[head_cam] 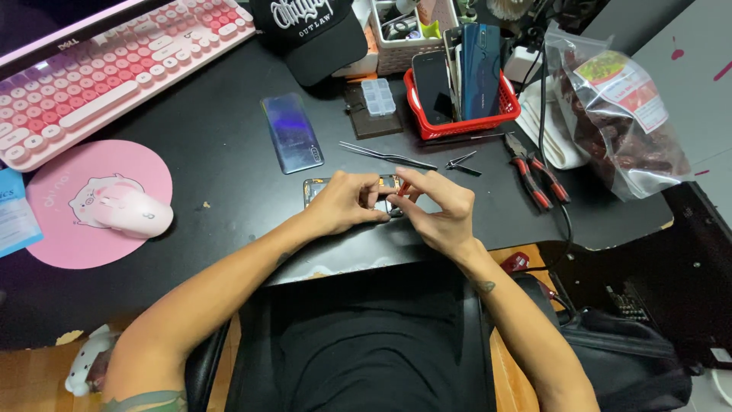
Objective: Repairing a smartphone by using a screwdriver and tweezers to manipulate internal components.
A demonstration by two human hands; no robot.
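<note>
An opened phone body [314, 188] lies flat on the black desk [221, 168], mostly hidden under my hands. My left hand [345, 204] rests on it, fingers curled and pressing down. My right hand [438, 207] meets it from the right, thumb and forefinger pinched on a small part above the phone; the part is too small to make out. The phone's shiny blue-purple back cover [293, 132] lies apart, up and to the left. Thin metal tweezers [387, 156] lie just beyond my hands.
A red basket [462, 122] of phones stands behind. Red-handled pliers [535, 175], small tweezers [462, 162] and a black cable [543, 130] lie at the right, beside a plastic bag [621, 107]. At the left are a pink keyboard [107, 72], a pink mouse [130, 211] and a black cap [313, 30].
</note>
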